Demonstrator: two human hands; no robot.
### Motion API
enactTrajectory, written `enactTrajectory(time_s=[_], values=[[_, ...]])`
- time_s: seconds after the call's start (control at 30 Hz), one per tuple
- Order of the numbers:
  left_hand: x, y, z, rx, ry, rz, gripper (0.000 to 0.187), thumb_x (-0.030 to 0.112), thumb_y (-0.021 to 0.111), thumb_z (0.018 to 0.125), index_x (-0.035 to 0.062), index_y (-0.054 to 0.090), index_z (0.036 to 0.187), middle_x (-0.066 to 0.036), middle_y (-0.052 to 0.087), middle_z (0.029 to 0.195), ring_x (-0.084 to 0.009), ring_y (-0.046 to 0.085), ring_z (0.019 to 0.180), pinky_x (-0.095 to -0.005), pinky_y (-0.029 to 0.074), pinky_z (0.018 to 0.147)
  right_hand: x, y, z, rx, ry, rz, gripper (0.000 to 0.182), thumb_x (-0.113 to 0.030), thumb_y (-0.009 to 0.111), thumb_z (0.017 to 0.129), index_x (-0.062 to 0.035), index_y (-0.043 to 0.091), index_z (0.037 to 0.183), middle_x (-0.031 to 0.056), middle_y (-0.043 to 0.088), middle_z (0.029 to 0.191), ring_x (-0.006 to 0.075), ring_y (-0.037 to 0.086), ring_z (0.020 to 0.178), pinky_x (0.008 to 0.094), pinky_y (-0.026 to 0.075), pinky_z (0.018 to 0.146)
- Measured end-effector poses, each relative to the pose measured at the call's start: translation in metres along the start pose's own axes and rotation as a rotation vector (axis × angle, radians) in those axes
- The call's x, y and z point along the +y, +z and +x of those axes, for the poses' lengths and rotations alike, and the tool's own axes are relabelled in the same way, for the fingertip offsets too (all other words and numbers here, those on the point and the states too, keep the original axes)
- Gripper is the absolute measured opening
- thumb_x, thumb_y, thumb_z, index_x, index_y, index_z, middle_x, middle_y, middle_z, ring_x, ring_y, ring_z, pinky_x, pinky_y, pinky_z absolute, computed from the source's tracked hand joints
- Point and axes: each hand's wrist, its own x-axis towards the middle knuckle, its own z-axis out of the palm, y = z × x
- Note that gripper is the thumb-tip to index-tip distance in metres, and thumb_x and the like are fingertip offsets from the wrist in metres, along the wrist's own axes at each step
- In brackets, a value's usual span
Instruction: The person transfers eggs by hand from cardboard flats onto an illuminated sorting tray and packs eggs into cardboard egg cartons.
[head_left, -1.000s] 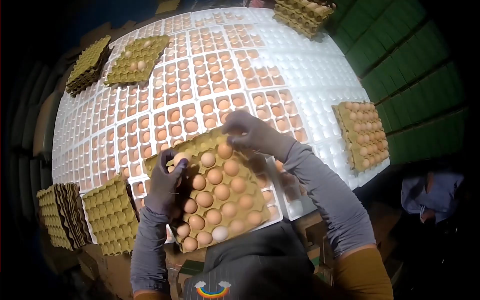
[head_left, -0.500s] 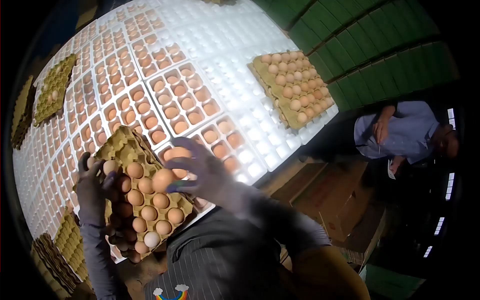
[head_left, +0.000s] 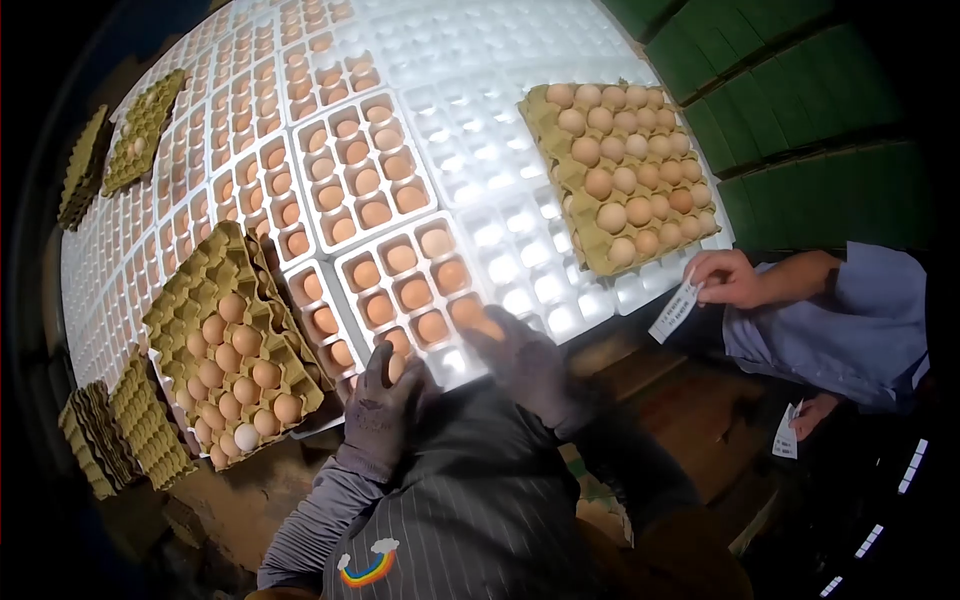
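Observation:
Both my hands wear grey gloves and work at the near white foam tray [head_left: 452,362], which has brown eggs in most of its cells. My left hand [head_left: 382,415] has its fingers closed around a brown egg [head_left: 397,367] at the tray's near left corner. My right hand [head_left: 535,372], slightly blurred, grips an egg [head_left: 487,329] over the tray's right side. Left of my hands, a pulp egg tray [head_left: 180,292] lies tilted on the foam trays, its near part holding brown eggs and one white egg [head_left: 246,437].
Rows of foam trays with eggs [head_left: 357,152] cover the left; eggless foam trays [head_left: 465,130] lie right. A full pulp tray [head_left: 553,165] stands at the right edge. Pulp trays [head_left: 150,425] sit lower left. A co-worker's hand [head_left: 735,280] holds a paper slip [head_left: 675,312]. Green crates [head_left: 820,190] stand behind.
My hands have moved right, from the pulp tray to the near foam tray, with eggs. The pulp tray holds fewer eggs. The co-worker has come closer to the table's edge.

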Motion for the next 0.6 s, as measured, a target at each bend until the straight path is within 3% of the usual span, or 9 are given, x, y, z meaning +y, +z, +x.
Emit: enactTrajectory(time_s=[0.03, 0.1, 0.13, 0.23, 0.33, 0.37, 0.4, 0.47, 0.6], values=[[0.006, -0.001, 0.004, -0.031, 0.075, -0.072, 0.044, 0.023, 0.069, 0.089, 0.0191, 0.061, 0.132, -0.02, 0.05, 0.139, -0.0378, 0.063, 0.107, -0.0455, 0.054, 0.09, 0.0, 0.011, -0.007, -0.064, -0.036, -0.04, 0.039, -0.022, 0.059, 0.093, -0.0229, 0.062, 0.132, 0.0122, 0.054, 0.134, 0.0263, 0.065, 0.101, 0.038, 0.055, 0.083], [0.022, 0.015, 0.017, -0.189, -0.058, -0.103, 0.045, 0.02, 0.071, 0.089, 0.0163, 0.062, 0.132, -0.02, 0.054, 0.135, -0.0377, 0.065, 0.107, -0.044, 0.055, 0.086, 0.008, 0.031, -0.01, -0.229, -0.021, -0.043, 0.042, -0.025, 0.058, 0.094, -0.025, 0.058, 0.136, 0.0114, 0.056, 0.132, 0.0246, 0.065, 0.103, 0.0368, 0.055, 0.081], [0.03, 0.021, 0.022, -0.261, -0.124, -0.118, 0.045, 0.019, 0.072, 0.088, 0.0149, 0.063, 0.132, -0.019, 0.056, 0.134, -0.0376, 0.065, 0.107, -0.0432, 0.055, 0.084, 0.013, 0.032, -0.012, -0.201, -0.025, -0.031, 0.043, -0.025, 0.058, 0.094, -0.0243, 0.058, 0.137, 0.0111, 0.057, 0.131, 0.0243, 0.064, 0.104, 0.0369, 0.054, 0.081], [0.034, 0.023, 0.026, -0.168, -0.027, -0.135, 0.044, 0.015, 0.07, 0.091, 0.0127, 0.061, 0.134, -0.017, 0.057, 0.13, -0.0323, 0.067, 0.101, -0.0399, 0.055, 0.084, 0.03, 0.029, -0.013, -0.1, -0.039, 0.014, 0.047, -0.022, 0.06, 0.091, -0.0206, 0.057, 0.137, 0.01, 0.058, 0.124, 0.0243, 0.061, 0.103, 0.0377, 0.053, 0.084], [0.06, 0.017, 0.052, -0.064, -0.272, -0.647, 0.045, 0.012, 0.068, 0.093, 0.0106, 0.058, 0.136, -0.016, 0.058, 0.121, -0.031, 0.064, 0.102, -0.0387, 0.054, 0.088, 0.06, 0.033, -0.018, 0.033, -0.03, 0.043, 0.05, -0.018, 0.063, 0.086, -0.0132, 0.057, 0.136, 0.0085, 0.058, 0.114, 0.026, 0.057, 0.102, 0.0399, 0.05, 0.088], [0.069, 0.029, 0.064, 0.087, -0.245, -0.793, 0.042, 0.005, 0.066, 0.093, 0.0058, 0.058, 0.134, -0.015, 0.056, 0.121, -0.027, 0.062, 0.102, -0.0377, 0.052, 0.089, 0.064, 0.034, -0.018, 0.065, -0.079, 0.062, 0.047, -0.014, 0.063, 0.085, -0.0104, 0.058, 0.131, 0.0088, 0.058, 0.116, 0.0284, 0.056, 0.106, 0.0431, 0.047, 0.095], [0.067, 0.054, 0.076, 0.232, -0.113, -0.687, 0.039, 0.002, 0.061, 0.094, 0.0022, 0.056, 0.133, -0.017, 0.053, 0.124, -0.0273, 0.06, 0.103, -0.0373, 0.05, 0.09, 0.07, 0.036, -0.02, 0.118, -0.086, 0.068, 0.046, -0.013, 0.063, 0.084, -0.0103, 0.058, 0.13, 0.0088, 0.058, 0.117, 0.0291, 0.055, 0.108, 0.0441, 0.046, 0.097], [0.083, 0.065, 0.096, 0.273, -0.129, -0.84, 0.04, 0.0, 0.058, 0.094, 0.0023, 0.054, 0.133, -0.02, 0.052, 0.125, -0.029, 0.058, 0.106, -0.0364, 0.049, 0.092, 0.079, 0.052, -0.027, 0.225, -0.113, 0.104, 0.044, -0.011, 0.063, 0.084, -0.0101, 0.059, 0.127, 0.009, 0.058, 0.119, 0.0304, 0.054, 0.113, 0.0463, 0.044, 0.1], [0.098, 0.101, 0.119, 0.365, 0.046, -0.583, 0.035, 0.004, 0.059, 0.092, 0.0008, 0.054, 0.126, -0.021, 0.052, 0.126, -0.0389, 0.053, 0.114, -0.0464, 0.047, 0.099, 0.106, 0.076, -0.058, 0.286, -0.137, 0.213, 0.046, -0.009, 0.066, 0.081, -0.0103, 0.059, 0.126, 0.0104, 0.057, 0.123, 0.0329, 0.051, 0.118, 0.0496, 0.042, 0.103]])
